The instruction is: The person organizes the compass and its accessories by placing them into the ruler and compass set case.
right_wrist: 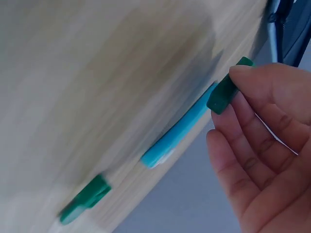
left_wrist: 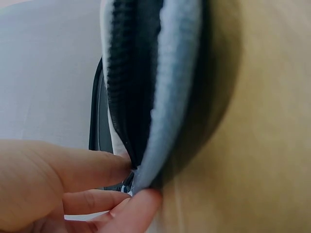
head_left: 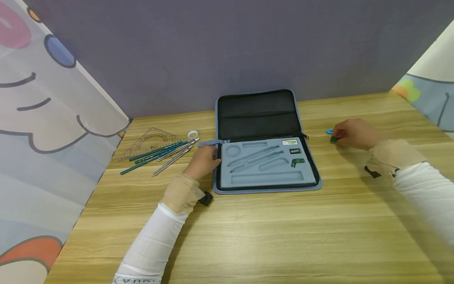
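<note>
An open zip case point(head_left: 266, 184) with a grey-blue foam insert lies in the middle of the wooden table point(head_left: 248, 232). My left hand point(head_left: 215, 158) holds its left edge. In the left wrist view the thumb and fingers point(left_wrist: 97, 165) pinch the case's blue rim point(left_wrist: 170, 97). To the right of the case, my right hand point(head_left: 336, 137) pinches a small dark green piece point(head_left: 333, 139). The right wrist view shows that green piece point(right_wrist: 223, 92) at my fingertips, a light blue piece point(right_wrist: 180, 131) on the table just below it, and another green piece point(right_wrist: 85, 196) further off.
Left of the case lie a clear set square point(head_left: 150, 140), green pencils point(head_left: 156, 154), metal drawing tools point(head_left: 175, 156) and a tape roll point(head_left: 192, 134). The foam holds a green piece point(head_left: 297, 161), a small dark item point(head_left: 294, 150) and a white eraser point(head_left: 289, 142). Curtains flank the table.
</note>
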The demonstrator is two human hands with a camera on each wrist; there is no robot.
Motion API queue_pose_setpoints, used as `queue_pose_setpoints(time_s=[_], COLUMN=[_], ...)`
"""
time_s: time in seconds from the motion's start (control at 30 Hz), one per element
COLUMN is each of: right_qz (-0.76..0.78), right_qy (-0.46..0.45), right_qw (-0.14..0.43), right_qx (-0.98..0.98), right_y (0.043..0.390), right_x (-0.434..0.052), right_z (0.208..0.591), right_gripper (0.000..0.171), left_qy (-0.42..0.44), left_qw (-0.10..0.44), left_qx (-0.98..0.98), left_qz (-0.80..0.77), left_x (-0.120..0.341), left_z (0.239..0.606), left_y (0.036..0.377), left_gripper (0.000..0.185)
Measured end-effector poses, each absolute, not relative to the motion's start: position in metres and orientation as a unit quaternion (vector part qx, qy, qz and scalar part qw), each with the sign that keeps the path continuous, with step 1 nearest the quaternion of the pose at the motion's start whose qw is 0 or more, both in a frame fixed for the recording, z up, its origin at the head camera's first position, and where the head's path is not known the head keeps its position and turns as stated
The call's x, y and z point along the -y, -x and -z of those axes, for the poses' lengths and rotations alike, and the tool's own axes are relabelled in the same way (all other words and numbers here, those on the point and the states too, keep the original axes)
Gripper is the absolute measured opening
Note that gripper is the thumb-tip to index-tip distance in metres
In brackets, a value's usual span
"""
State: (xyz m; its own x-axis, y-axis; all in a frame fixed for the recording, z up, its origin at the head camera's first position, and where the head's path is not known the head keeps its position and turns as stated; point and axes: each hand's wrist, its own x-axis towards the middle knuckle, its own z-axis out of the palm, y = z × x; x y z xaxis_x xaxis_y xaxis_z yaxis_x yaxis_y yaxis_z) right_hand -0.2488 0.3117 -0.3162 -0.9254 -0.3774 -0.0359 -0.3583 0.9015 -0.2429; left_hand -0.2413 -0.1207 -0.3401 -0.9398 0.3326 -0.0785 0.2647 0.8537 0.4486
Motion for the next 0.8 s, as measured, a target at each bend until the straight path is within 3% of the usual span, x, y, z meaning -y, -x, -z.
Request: queue_pose_setpoints(time_s=[0.23,0.8], right_qz=[0.123,0.15], right_qy=[0.218,0.253], right_qw=[0.025,0.031], right_qx=[-0.968,-0.955], right_y=[0.25,0.251], right_x=[-0.293,-0.238], right_z=[0.313,0.298], right_gripper=[0.011,0.016], left_qy=[-0.159,-0.161], left_qw=[0.077,0.066], left_qx=[-0.96,-0.96], left_qz=[-0.217,-0.217], left_x=[0.121,0.12], left_z=[0.341,0.34], left_y=[0.242,0.241], left_gripper=[0.034,0.019])
